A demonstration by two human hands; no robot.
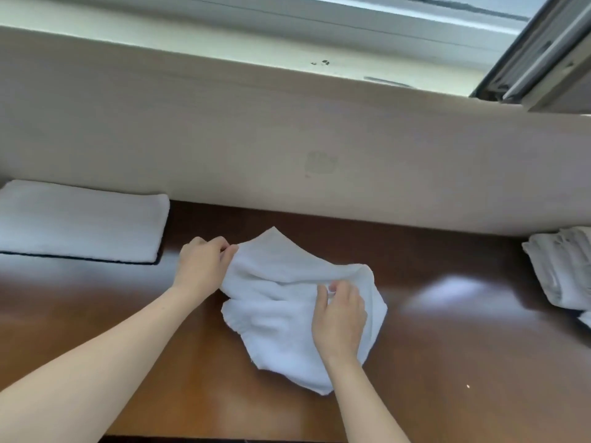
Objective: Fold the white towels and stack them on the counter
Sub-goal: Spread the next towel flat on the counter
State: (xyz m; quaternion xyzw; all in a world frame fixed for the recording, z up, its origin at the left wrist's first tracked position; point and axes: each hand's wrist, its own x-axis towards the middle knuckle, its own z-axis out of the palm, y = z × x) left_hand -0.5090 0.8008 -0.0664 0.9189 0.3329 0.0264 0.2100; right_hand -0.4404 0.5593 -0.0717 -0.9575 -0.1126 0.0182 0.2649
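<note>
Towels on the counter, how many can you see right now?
3 at least: a folded towel at far left, a crumpled towel in the middle gripped by left hand and right hand, and a towel heap at the right edge, cut off, maybe holding several.

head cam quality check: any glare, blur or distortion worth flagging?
Head view: glare patch on the counter right of the crumpled towel; window up top blown out; wide-angle bows the wall ledge; whole frame soft, the towel pile at the right edge smeared and cropped. The left hand and right hand read clearly enough, both pinching the towel.
</note>
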